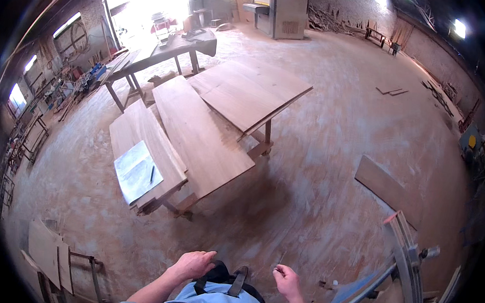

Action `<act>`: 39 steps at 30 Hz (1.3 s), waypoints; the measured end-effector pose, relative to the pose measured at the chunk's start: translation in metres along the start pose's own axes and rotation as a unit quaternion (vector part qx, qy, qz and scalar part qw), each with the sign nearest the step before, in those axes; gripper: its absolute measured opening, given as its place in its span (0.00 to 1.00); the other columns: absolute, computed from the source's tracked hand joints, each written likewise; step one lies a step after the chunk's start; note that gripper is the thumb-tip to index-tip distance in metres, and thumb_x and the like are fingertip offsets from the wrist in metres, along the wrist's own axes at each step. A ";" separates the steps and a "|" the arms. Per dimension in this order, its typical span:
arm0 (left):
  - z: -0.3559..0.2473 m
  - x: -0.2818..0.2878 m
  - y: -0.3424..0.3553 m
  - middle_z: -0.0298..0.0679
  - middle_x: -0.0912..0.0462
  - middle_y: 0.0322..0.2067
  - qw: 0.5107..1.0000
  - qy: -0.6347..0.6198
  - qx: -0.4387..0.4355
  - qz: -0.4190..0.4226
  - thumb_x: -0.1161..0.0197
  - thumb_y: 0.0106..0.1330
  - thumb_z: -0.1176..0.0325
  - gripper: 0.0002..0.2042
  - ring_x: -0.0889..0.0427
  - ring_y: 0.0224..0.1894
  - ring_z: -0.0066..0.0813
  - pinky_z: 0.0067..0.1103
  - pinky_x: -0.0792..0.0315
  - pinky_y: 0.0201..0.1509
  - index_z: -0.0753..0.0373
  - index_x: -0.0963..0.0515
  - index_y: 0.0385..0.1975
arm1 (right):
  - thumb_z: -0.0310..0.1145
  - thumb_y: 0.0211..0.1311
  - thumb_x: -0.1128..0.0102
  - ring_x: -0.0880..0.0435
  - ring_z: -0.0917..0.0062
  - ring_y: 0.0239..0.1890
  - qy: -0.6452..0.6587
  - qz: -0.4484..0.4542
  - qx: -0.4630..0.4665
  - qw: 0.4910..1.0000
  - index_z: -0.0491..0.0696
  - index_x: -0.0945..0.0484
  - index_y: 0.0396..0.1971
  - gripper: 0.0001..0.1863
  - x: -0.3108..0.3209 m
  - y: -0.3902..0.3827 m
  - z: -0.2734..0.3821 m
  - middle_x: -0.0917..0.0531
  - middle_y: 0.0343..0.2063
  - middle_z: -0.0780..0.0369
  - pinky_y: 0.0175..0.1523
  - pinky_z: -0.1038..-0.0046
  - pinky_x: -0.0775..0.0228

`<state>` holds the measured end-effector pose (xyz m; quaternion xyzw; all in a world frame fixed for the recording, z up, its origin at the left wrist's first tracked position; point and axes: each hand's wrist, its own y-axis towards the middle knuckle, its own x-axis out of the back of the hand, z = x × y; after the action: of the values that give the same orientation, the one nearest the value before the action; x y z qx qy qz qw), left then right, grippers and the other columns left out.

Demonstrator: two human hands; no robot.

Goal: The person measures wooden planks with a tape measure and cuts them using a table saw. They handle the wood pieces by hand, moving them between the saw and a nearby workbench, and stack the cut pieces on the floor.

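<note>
My left hand (194,265) is held in front of my body at the lower edge, its fingers stretched toward the right and nothing visible in it. Level with it on the right, my right hand (287,280) has its fingers curled in a pinch; whatever lies between them, if anything, is too small to make out. Both hands are apart from the wooden panels ahead. The nearest of these is a long panel (210,141) lying between a narrower board (137,125) on the left and a wide panel (251,86) farther back. A paper sheet (133,176) with a pen (152,174) rests on the narrower board.
A long covered table (174,48) stands behind the panels. At lower right is a metal clamp frame (407,259), with a flat board (386,186) on the floor beyond it. Boards (44,251) lean at lower left. A large machine (282,13) stands at the back.
</note>
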<state>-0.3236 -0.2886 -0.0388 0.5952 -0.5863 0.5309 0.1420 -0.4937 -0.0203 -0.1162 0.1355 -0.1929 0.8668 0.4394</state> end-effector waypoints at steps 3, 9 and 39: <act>-0.007 0.014 0.062 0.50 0.19 0.42 0.998 -0.055 -0.024 -0.005 0.44 0.64 0.58 0.21 0.21 0.47 0.49 0.36 0.26 0.49 0.62 0.31 0.54 | 0.31 0.57 0.38 0.16 0.75 0.38 0.059 -0.039 -0.079 0.994 0.40 0.21 0.42 0.15 0.021 0.041 -0.013 0.16 0.36 0.56 0.44 0.74 0.25; -0.004 0.068 0.214 0.51 0.22 0.47 0.994 -0.050 -0.034 -0.089 0.44 0.63 0.61 0.22 0.23 0.50 0.48 0.36 0.28 0.54 0.62 0.31 0.56 | 0.30 0.59 0.40 0.18 0.80 0.32 0.051 -0.095 -0.088 0.990 0.38 0.22 0.41 0.13 0.047 0.115 -0.053 0.17 0.29 0.60 0.38 0.77 0.26; -0.247 0.121 0.869 0.42 0.22 0.26 0.958 0.102 -0.080 0.256 0.45 0.62 0.67 0.07 0.22 0.31 0.38 0.29 0.25 0.36 0.61 0.25 0.36 | 0.39 0.62 0.44 0.19 0.56 0.33 0.083 -0.426 -0.077 0.897 0.45 0.21 0.32 0.12 0.394 0.470 -0.039 0.19 0.28 0.53 0.38 0.60 0.28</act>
<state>-1.2065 -0.3956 -0.2385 0.3546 -0.7419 0.5589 0.1070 -1.1058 0.0232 -0.0929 0.0976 -0.1459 0.5868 0.7905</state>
